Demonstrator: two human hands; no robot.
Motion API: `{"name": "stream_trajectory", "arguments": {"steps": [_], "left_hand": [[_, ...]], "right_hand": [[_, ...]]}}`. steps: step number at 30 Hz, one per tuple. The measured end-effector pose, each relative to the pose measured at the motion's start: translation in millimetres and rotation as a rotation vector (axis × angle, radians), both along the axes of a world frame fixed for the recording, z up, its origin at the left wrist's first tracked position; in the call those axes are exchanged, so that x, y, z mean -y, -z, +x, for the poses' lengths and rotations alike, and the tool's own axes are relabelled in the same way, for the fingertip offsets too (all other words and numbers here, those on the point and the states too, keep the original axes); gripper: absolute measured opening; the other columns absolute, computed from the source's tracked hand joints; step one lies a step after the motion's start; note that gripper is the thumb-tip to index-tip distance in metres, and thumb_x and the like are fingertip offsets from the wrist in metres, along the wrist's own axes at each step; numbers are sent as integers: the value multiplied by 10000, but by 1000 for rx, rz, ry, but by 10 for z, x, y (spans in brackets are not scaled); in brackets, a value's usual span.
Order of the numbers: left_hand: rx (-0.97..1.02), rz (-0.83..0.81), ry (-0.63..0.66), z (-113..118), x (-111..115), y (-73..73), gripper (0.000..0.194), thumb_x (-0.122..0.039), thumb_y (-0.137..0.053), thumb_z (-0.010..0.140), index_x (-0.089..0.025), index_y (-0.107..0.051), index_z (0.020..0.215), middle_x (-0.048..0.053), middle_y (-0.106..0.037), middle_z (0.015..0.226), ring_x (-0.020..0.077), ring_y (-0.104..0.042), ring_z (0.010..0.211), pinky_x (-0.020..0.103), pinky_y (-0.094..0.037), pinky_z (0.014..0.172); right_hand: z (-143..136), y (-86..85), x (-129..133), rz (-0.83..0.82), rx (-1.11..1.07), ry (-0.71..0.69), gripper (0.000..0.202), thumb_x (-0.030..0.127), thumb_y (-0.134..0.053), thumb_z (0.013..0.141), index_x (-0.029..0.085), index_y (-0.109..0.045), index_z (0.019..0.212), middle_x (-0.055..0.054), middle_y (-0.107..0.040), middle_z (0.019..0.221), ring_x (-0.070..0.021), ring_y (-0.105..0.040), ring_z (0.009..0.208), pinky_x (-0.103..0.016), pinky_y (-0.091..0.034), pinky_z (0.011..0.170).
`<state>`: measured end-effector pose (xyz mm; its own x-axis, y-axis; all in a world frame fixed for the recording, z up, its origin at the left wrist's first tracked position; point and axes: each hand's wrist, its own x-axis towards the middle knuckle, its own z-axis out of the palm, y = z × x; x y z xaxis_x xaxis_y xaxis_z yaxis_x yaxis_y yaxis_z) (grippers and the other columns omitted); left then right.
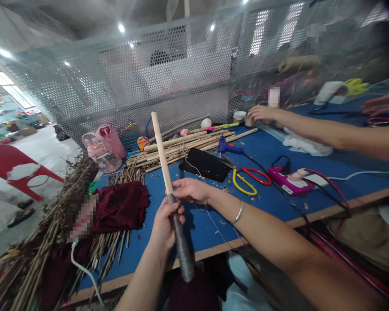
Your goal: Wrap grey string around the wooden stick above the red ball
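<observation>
My left hand (167, 219) is wrapped around a pale wooden stick (161, 151) whose lower part has a dark grey covering (182, 250). The stick leans up and away from me, its bare end pointing at the mesh screen. My right hand (192, 191), with a silver bangle at the wrist, has its fingers closed on the stick just where the grey covering begins. A thin pale string (218, 229) trails beneath my right wrist onto the table; whether the fingers also grip it I cannot tell.
On the blue table (256, 222) lie scissors (244, 179), a blue glue gun (228, 146), a black sheet (205, 165), wooden sticks (194, 144) and a purple power strip (290, 179). Dried stems (112, 246) and dark red cloth (123, 205) lie left. A co-worker's arm (311, 127) reaches in right.
</observation>
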<state>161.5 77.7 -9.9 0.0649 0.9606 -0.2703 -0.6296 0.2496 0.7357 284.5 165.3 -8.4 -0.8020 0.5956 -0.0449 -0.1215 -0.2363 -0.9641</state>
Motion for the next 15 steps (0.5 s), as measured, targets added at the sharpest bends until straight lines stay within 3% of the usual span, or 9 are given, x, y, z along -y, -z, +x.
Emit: {"name": "stream_trajectory", "arguments": {"steps": [2, 4, 8, 11, 15], "left_hand": [[-190, 28, -78, -19, -34, 6, 239, -214, -698, 616, -156, -523, 768, -38, -509, 606, 58, -483, 503, 149, -375, 460], [-385, 69, -57, -86, -89, -26, 257, -270, -730, 603, -145, -536, 716, -48, -500, 554, 48, -446, 460, 147, -329, 437], [-631, 104, 185, -284, -240, -143, 272, -292, -769, 547, -124, -576, 641, -42, -495, 481, 52, -415, 413, 160, -291, 415], [-627, 52, 313, -376, -329, -180, 260, -304, -766, 555, -110, -602, 608, 6, -561, 535, 65, -467, 442, 171, -346, 445], [-465, -8, 418, -376, -417, -169, 260, -331, -735, 607, -103, -646, 693, 57, -622, 628, 75, -512, 482, 175, -384, 465]], "right_hand": [[10, -10, -9, 34, 9, 34, 326, 323, -635, 703, 101, -584, 937, 76, -402, 464, -17, -200, 338, -171, -116, 311], [21, -28, -14, 62, 27, 48, 311, 318, -631, 700, 98, -592, 917, 82, -376, 447, -18, -200, 340, -175, -113, 317], [44, -51, -35, 75, 70, 66, 286, 312, -621, 699, 100, -591, 889, 82, -372, 451, -15, -199, 341, -172, -114, 316], [68, -43, -65, -11, 86, 16, 256, 312, -617, 699, 109, -569, 847, 105, -289, 409, -20, -177, 330, -158, -112, 307], [93, -55, -101, -108, 62, -17, 239, 317, -634, 687, 122, -517, 763, 121, -246, 381, -20, -147, 324, -141, -112, 303]]}}
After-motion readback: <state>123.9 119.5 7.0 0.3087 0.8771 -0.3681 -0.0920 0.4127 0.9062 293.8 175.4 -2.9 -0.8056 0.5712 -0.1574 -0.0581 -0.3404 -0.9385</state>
